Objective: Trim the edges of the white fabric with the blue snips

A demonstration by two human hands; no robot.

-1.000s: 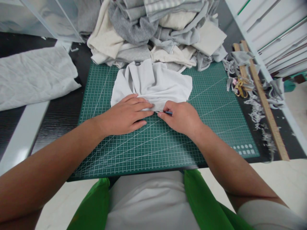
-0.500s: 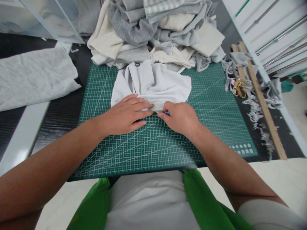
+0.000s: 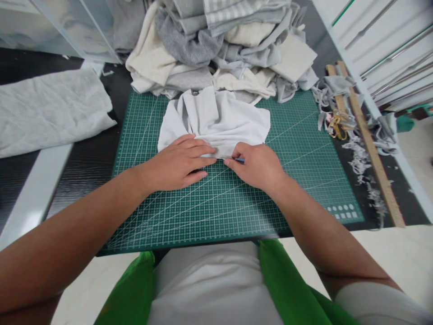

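Observation:
A crumpled piece of white cloth (image 3: 233,113) lies on the green cutting mat (image 3: 189,221), its near edge in front of me. My left hand (image 3: 184,162) rests palm down on that edge, fingers stretched out and slightly spread. Just to its right, my right hand (image 3: 255,164) is closed in a pinch at the same edge. A short piece of a thin blue tool (image 3: 239,160) shows between its thumb and forefinger. Most of the tool is hidden by the hand, so its kind cannot be made out.
Behind the cloth rises a heap of grey and cream fabric pieces (image 3: 196,45). A light grey cloth (image 3: 50,110) lies at the left. On the right are gold-handled scissors (image 3: 336,125), fabric scraps (image 3: 358,155) and a wooden strip (image 3: 372,151). A clear plastic bin (image 3: 67,27) stands back left.
My right hand has shifted slightly to the right along the cloth edge, and a bit more of the blue tool shows. My left hand stays flat on the cloth.

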